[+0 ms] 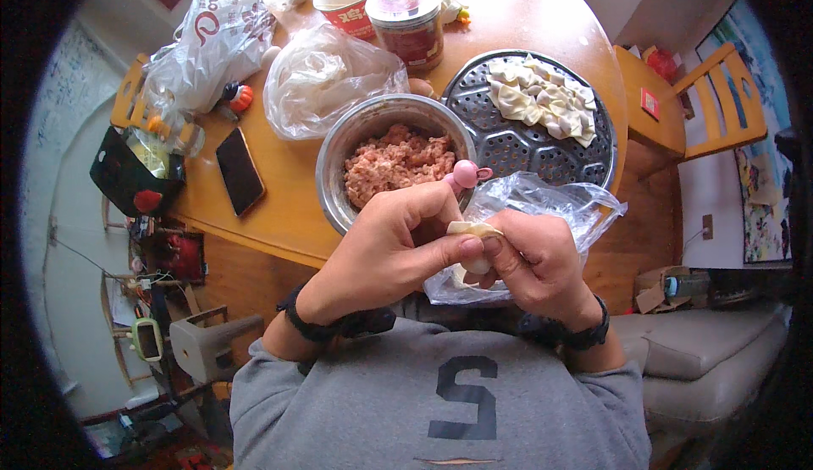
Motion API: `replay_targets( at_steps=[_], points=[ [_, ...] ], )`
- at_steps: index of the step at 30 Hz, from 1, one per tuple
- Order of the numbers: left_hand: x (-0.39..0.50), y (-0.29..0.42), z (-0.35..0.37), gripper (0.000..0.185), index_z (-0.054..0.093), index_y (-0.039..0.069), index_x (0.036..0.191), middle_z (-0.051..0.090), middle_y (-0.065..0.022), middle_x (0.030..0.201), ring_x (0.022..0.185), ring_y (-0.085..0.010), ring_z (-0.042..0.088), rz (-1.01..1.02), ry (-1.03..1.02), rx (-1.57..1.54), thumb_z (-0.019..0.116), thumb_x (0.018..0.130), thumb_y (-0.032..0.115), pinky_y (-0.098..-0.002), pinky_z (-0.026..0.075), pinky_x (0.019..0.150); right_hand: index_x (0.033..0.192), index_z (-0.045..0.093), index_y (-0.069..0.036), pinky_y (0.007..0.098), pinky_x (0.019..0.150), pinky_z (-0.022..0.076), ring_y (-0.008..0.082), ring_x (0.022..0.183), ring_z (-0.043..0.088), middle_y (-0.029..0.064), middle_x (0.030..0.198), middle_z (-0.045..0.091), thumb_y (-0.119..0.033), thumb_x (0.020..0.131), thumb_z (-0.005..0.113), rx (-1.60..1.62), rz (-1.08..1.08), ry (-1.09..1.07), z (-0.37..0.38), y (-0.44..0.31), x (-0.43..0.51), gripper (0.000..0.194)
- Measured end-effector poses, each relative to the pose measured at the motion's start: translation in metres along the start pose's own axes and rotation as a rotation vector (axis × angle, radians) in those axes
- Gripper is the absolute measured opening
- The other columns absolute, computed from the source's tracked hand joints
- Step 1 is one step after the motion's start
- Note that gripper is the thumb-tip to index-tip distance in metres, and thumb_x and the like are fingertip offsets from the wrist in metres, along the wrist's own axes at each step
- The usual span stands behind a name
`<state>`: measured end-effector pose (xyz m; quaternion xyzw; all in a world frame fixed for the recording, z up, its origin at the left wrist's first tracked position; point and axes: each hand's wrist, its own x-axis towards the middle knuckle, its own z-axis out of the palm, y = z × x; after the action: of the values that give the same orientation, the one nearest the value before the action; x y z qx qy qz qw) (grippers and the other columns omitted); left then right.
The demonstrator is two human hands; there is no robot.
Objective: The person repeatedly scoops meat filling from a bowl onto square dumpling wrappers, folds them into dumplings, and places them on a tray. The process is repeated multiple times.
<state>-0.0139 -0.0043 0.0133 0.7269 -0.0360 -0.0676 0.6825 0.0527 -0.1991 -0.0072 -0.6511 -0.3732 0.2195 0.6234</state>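
Both my left hand point(406, 235) and my right hand point(537, 251) pinch one small dough wrapper point(473, 228) between thumbs and fingers; its folded edge shows above the thumbs. Behind my left hand stands a metal bowl point(327, 181) of raw minced meat point(397, 162). The pink rounded handle point(465, 173) of a utensil sticks up at the bowl's right rim. Under and beyond my right hand lies a clear plastic bag point(540, 200). Wrapped dumplings point(540, 101) sit close together on a dark perforated steamer tray point(508, 155), farther back on the right.
A knotted plastic bag point(330, 82) rests behind the bowl, near a lidded tub point(406, 28) and a paper bucket point(349, 0). On the left are a phone point(239, 171), a black box point(136, 171) and a white shopping bag point(209, 57). A wooden chair point(660, 101) stands right.
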Motion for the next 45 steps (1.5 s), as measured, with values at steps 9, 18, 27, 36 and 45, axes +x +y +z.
replay_targets(
  at_steps=[9, 18, 27, 36, 45],
  points=[
    [0.009, -0.005, 0.004, 0.020, 0.057, 0.004, 0.088, 0.060, 0.0031, 0.080, 0.073, -0.0032, 0.053, -0.164, -0.089, -0.325, 0.062, 0.098, 0.020, -0.0207, 0.043, 0.064, 0.087, 0.063, -0.002, 0.0243, 0.049, 0.0444, 0.0069, 0.055, 0.057, 0.0015, 0.066, 0.061, -0.022, 0.103, 0.049, 0.333, 0.267, -0.081, -0.005, 0.006, 0.000, 0.030],
    [0.004, -0.001, 0.003, 0.027, 0.056, 0.003, 0.080, 0.054, 0.0021, 0.075, 0.071, -0.0052, 0.048, 0.012, -0.085, 0.113, 0.065, 0.096, 0.023, -0.0224, 0.039, 0.062, 0.084, 0.061, -0.003, 0.0280, 0.050, 0.0446, 0.0117, 0.054, 0.058, 0.0042, 0.062, 0.060, -0.015, 0.100, 0.053, 0.043, -0.013, -0.041, -0.004, 0.010, -0.003, 0.022],
    [0.011, -0.002, 0.013, 0.027, 0.051, 0.000, 0.077, 0.050, -0.0149, 0.066, 0.061, -0.0236, 0.051, 0.175, 0.013, 0.185, 0.065, 0.093, 0.015, -0.0330, 0.046, 0.085, 0.087, 0.060, -0.004, 0.0258, 0.051, 0.0457, 0.0103, 0.056, 0.059, 0.0022, 0.064, 0.059, -0.021, 0.104, 0.048, 0.274, 0.211, -0.064, -0.007, -0.002, -0.003, 0.027],
    [0.015, -0.011, 0.009, 0.033, 0.050, 0.002, 0.080, 0.051, -0.0174, 0.071, 0.065, -0.0363, 0.053, 0.264, 0.100, 0.501, 0.069, 0.090, 0.026, -0.0371, 0.047, 0.063, 0.088, 0.059, -0.002, 0.0282, 0.050, 0.0473, 0.0110, 0.055, 0.060, 0.0032, 0.065, 0.060, -0.020, 0.103, 0.049, -0.004, 0.323, -0.154, -0.029, -0.008, 0.010, 0.026],
    [-0.030, -0.008, -0.027, 0.020, 0.059, 0.003, 0.094, 0.060, -0.0116, 0.074, 0.066, -0.0213, 0.060, 0.047, 0.202, 0.400, 0.068, 0.091, 0.020, -0.0320, 0.047, 0.061, 0.085, 0.057, -0.004, 0.0208, 0.048, 0.0411, 0.0053, 0.053, 0.052, -0.0003, 0.067, 0.058, -0.019, 0.101, 0.050, -0.394, 0.426, 0.055, -0.096, 0.048, 0.098, 0.023]
  ],
)
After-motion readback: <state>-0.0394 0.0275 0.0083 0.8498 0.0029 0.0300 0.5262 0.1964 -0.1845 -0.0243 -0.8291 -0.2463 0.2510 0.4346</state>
